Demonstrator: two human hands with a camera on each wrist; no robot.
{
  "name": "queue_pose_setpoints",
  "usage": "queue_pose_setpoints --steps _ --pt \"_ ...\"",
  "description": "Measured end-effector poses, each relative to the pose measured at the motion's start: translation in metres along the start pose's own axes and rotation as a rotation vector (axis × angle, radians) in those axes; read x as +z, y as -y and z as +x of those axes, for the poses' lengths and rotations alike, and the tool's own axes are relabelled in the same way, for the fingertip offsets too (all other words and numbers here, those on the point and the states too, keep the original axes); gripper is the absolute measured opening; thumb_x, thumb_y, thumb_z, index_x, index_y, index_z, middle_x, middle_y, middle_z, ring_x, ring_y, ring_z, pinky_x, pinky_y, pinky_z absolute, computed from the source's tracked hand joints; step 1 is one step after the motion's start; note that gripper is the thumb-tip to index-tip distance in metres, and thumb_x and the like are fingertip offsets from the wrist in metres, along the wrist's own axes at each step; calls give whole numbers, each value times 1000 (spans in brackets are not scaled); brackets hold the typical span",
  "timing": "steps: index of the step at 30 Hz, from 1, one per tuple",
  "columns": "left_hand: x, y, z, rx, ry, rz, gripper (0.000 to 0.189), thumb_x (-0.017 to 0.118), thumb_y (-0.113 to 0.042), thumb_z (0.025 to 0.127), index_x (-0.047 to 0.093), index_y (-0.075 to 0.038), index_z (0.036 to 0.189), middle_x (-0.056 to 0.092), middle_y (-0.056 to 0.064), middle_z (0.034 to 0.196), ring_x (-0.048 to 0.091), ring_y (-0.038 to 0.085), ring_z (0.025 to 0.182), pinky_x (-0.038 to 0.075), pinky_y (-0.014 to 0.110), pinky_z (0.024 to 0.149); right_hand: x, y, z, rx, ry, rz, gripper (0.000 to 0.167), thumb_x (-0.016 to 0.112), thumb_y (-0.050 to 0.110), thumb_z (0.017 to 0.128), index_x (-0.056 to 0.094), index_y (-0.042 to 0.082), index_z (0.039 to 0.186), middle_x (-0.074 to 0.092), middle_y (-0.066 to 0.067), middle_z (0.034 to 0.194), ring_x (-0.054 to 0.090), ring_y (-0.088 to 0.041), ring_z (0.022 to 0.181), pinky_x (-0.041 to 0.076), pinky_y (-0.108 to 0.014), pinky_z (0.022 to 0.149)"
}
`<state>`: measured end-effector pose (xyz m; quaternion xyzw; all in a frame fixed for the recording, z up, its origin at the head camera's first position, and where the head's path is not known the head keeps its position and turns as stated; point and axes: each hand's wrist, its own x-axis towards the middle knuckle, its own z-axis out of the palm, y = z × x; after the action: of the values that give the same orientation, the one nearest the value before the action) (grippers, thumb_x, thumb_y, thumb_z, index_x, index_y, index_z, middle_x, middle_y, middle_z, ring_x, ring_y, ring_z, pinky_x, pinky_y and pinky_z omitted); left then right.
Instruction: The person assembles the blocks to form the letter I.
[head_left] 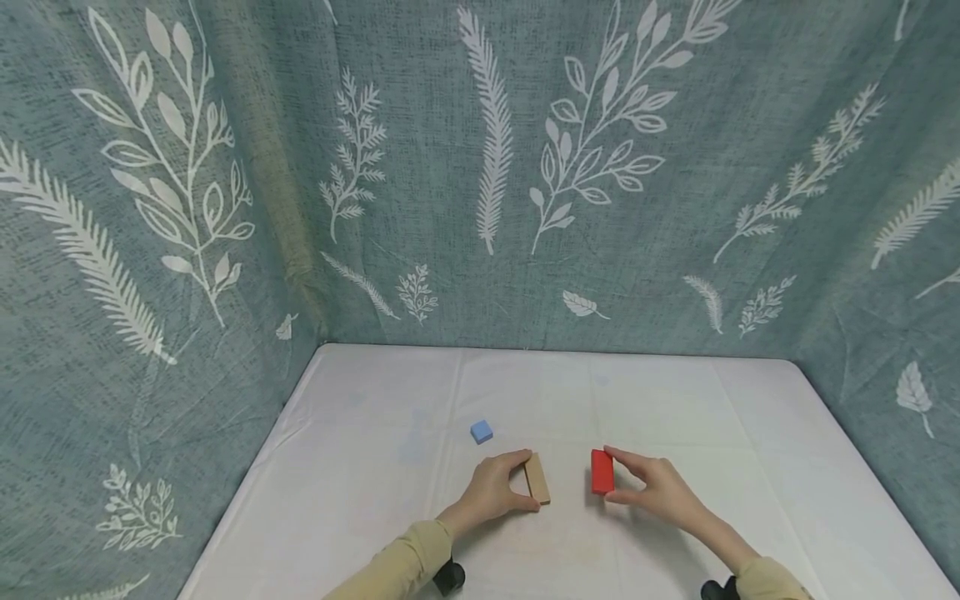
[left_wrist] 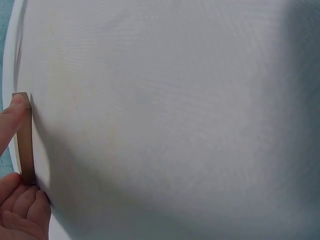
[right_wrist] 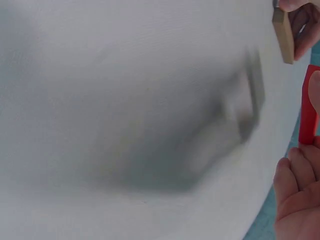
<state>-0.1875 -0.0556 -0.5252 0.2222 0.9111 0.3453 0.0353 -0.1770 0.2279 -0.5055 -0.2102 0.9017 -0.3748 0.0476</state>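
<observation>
In the head view my left hand (head_left: 492, 489) pinches a flat tan wooden block (head_left: 537, 479) by its two ends, thumb at the near end and fingers at the far one. To its right, my right hand (head_left: 660, 492) holds a red rectangular block (head_left: 602, 472) the same way, with a gap between the two blocks. The left wrist view shows the tan block (left_wrist: 25, 140) between thumb and fingers, its lower end close to the cloth. In the right wrist view the red block (right_wrist: 309, 110) is held apart from its shadow on the cloth.
A small blue block (head_left: 482, 431) lies on the white-covered table (head_left: 360, 467), beyond the left hand. A blue-green curtain with white leaf prints (head_left: 420, 167) stands around the back and sides of the table.
</observation>
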Motion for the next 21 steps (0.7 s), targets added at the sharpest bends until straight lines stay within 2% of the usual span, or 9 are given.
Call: queue_pose_setpoints --steps 6,13,21 --pt "-1 0 0 -3 3 3 75 87 -26 65 56 2 127 61 15 129 57 32 120 47 41 103 -2 5 -1 -26 -7 8 70 78 30 76 52 -3 132 56 -20 133 55 -39 119 52 -45 94" --pt "0 0 0 -4 5 -5 75 87 -25 66 56 2 128 61 15 129 56 31 121 46 41 104 -2 14 -3 -4 -1 32 71 78 33 75 53 -1 132 57 -16 133 55 -36 120 52 -45 95" --pt "0 1 0 -13 13 -4 75 87 -26 65 56 1 128 61 14 129 56 31 121 46 41 104 -2 23 -8 -36 -10 32 71 77 38 76 54 0 132 58 -15 132 56 -36 118 51 -46 94"
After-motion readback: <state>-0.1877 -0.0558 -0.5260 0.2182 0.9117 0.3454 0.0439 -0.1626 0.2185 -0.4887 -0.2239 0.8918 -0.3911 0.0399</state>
